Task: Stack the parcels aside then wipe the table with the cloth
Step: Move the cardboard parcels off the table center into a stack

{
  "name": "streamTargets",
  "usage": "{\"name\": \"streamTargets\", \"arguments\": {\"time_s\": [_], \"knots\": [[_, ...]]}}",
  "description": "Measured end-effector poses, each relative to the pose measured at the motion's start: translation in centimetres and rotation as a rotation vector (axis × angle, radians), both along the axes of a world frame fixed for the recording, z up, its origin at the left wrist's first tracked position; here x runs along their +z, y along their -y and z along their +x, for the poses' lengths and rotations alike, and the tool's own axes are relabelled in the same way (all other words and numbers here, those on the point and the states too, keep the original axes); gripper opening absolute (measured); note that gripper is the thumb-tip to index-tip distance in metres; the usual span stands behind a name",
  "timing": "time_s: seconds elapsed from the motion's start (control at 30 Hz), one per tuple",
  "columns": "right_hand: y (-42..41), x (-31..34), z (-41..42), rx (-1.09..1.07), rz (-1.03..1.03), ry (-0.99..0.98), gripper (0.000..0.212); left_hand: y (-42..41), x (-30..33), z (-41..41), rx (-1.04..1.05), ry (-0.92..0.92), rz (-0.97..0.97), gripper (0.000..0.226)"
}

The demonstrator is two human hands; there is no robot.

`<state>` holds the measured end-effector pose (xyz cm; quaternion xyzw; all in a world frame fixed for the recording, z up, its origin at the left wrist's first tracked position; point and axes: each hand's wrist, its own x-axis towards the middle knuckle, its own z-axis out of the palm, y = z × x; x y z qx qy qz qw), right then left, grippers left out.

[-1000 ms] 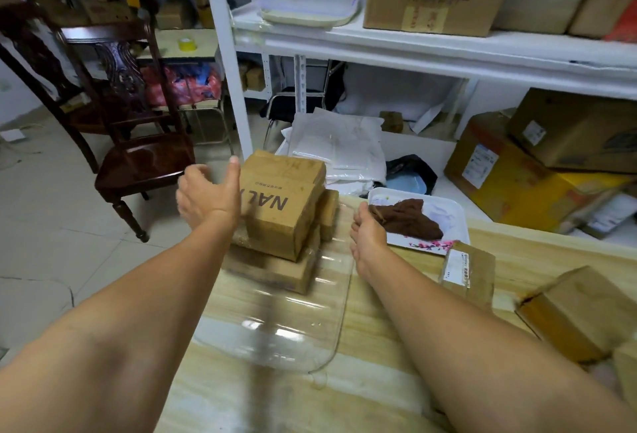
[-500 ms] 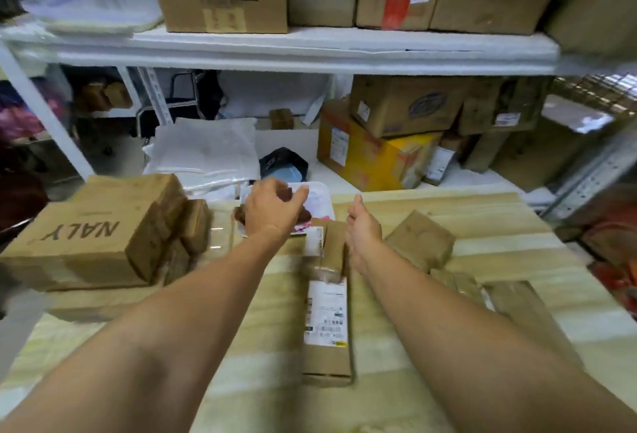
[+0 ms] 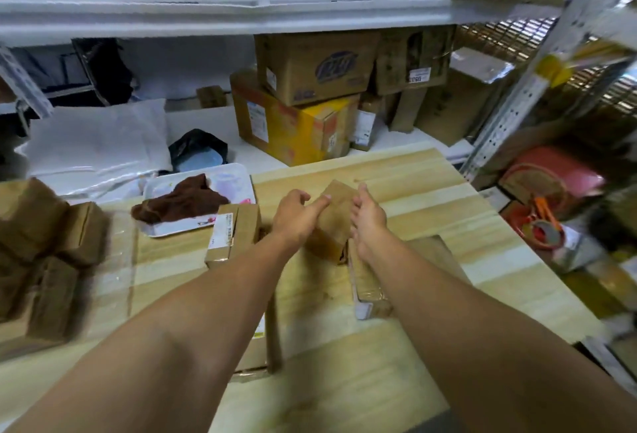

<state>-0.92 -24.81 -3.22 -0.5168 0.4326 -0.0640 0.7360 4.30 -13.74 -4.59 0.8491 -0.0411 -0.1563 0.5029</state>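
At my far left a blurred stack of parcels (image 3: 44,253) sits on the counter (image 3: 431,184); I cannot count them. Next, one brown cloth (image 3: 182,200) lies in a white tray (image 3: 238,177). One labelled parcel (image 3: 232,236) lies just beside the tray, its print too small to read. My left hand (image 3: 296,215) and right hand (image 3: 367,215) flank a tilted plain parcel (image 3: 336,222), grip wide, left fingertips touching it. One flat parcel (image 3: 368,281) lies under my right wrist.
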Motion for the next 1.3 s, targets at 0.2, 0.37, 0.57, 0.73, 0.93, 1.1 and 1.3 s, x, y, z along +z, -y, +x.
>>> {"name": "streamTargets", "arguments": {"time_s": [0.2,0.37,0.57,0.73,0.93,1.1,1.3], "knots": [[4.5,-0.8,0.8,0.036,0.020,-0.010,0.061,1.8,-1.3,0.7,0.125,-0.126,0.206,0.067],[5.3,-2.3,3.2,0.048,-0.060,-0.047,0.057,2.1,-2.2,1.2,0.232,-0.227,0.220,0.072],[5.6,-2.3,4.8,0.116,-0.349,-0.093,0.052,2.7,-3.4,1.6,0.400,-0.372,0.081,0.060],[7.0,-3.5,5.2,0.159,-0.404,-0.204,0.061,3.6,-4.7,1.4,0.459,-0.510,-0.023,0.075],[7.8,-4.7,5.2,0.336,-0.271,-0.241,0.049,4.5,-4.4,1.3,0.517,-0.602,-0.167,0.068],[8.1,-4.0,5.2,0.343,-0.256,-0.179,0.039,4.7,-3.3,1.9,0.506,-0.606,-0.199,0.076],[7.3,-2.2,5.8,0.312,-0.299,-0.083,0.037,4.4,-1.6,3.0,0.528,-0.562,-0.287,0.080]]}}
